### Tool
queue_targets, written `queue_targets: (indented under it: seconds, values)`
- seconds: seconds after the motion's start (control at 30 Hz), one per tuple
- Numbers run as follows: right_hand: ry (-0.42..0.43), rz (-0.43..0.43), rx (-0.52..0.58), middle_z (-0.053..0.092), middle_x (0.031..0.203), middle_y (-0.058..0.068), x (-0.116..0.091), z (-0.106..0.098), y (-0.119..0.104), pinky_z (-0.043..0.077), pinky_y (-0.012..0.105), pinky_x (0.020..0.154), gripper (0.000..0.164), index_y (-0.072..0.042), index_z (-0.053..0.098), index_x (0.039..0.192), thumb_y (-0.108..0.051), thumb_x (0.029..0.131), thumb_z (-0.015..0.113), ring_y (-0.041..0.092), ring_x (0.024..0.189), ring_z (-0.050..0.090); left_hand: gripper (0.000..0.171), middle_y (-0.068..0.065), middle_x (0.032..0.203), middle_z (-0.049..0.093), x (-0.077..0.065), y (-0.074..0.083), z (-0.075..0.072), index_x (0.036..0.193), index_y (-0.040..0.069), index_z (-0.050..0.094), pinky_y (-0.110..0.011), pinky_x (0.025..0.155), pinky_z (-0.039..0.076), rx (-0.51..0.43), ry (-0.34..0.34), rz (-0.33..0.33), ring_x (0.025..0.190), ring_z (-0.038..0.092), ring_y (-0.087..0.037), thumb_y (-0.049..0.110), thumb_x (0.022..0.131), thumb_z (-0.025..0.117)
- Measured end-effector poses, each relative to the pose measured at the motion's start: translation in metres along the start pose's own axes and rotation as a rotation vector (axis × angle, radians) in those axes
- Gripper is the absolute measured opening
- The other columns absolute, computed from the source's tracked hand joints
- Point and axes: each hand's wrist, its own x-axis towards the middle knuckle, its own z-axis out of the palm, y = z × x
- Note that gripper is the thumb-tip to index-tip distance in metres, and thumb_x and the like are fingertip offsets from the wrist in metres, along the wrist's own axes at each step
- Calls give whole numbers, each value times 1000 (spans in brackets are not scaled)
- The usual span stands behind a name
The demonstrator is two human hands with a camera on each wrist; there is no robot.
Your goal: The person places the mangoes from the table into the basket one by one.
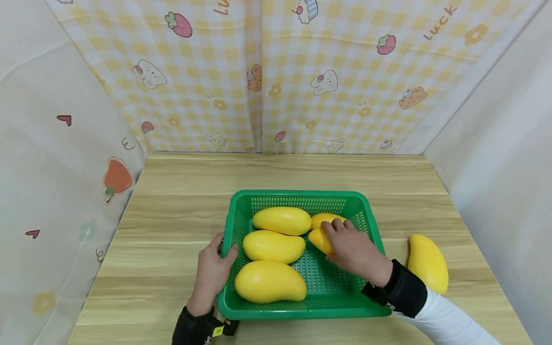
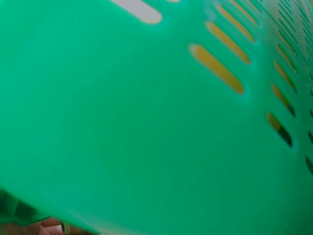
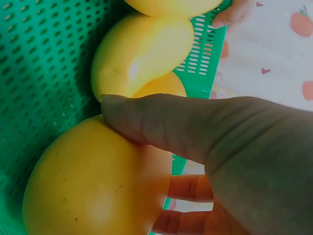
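Note:
A green plastic basket (image 1: 302, 314) with slotted walls stands on the table. My left hand (image 1: 212, 268) grips its left rim, thumb over the edge and fingers down the outside. In the left wrist view the green wall (image 2: 127, 117) fills nearly everything. My right hand (image 1: 354, 250) reaches inside and holds a yellow mango (image 1: 320, 240), thumb on one side and fingers on the other; the right wrist view shows this mango (image 3: 93, 181) up close with small dark specks. Just behind it lies another mango (image 1: 324, 219), partly covered by the hand.
Three mangoes lie stacked front to back along the basket's left half, the front mango (image 1: 270, 281) the largest looking. Outside, a single mango (image 1: 428, 263) rests on the wooden table (image 1: 185, 201) beside my right forearm. A checked curtain (image 1: 207, 96) hangs behind the table.

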Motion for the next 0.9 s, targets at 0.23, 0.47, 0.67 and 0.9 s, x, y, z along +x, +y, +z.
queue_targets:
  seconds: [0.23,0.47,0.67,0.9]
  values:
    - [-30,-5,-16,47,93,8,3,9,-1,40,28,50,60,-5,51,118,-21,72,85,23,75,42,34,-14,90,67,1,0,0,124,-1,56,-27,59,55,0,-2,-1,73,67,-22,9,92,61]
    - [-52,-42,-41,42,93,8,7,17,-2,36,26,46,59,-4,52,119,-20,72,84,23,73,38,33,-14,90,67,1,-2,1,123,0,57,-25,58,55,-9,0,2,72,66,-21,9,91,62]
    - [-54,-56,-99,41,97,10,7,28,-1,35,24,43,60,-4,51,123,-20,74,83,23,74,38,34,-14,90,68,1,-2,1,124,0,58,-25,59,54,3,2,11,73,66,-20,9,91,62]
    - [-24,-104,-152,40,96,10,7,33,0,34,23,42,55,-5,51,117,-19,74,83,25,76,37,35,-16,96,68,0,-1,-1,125,0,57,-25,60,55,-18,-11,28,74,67,-21,9,92,61]
